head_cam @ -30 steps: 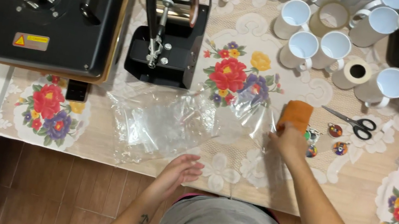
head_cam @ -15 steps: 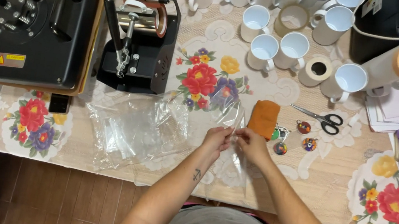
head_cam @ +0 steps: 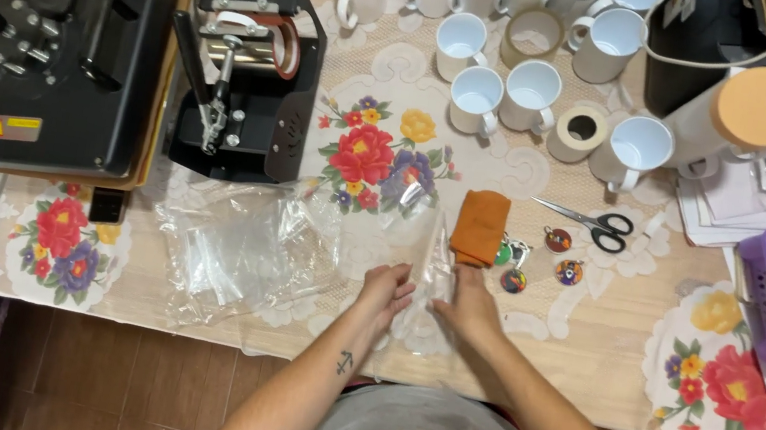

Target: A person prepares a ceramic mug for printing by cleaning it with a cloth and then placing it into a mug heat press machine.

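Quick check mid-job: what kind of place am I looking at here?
Probably a small home workshop for printing mugs and keychains: a flat heat press, a mug press and rows of blank white mugs crowd a floral-clothed table.

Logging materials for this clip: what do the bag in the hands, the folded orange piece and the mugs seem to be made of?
Bag: thin clear plastic film, glossy; the tablecloth shows through it.
Folded orange piece: probably cloth or felt, matte with soft folds.
Mugs: likely glazed ceramic, smooth white with a sheen.
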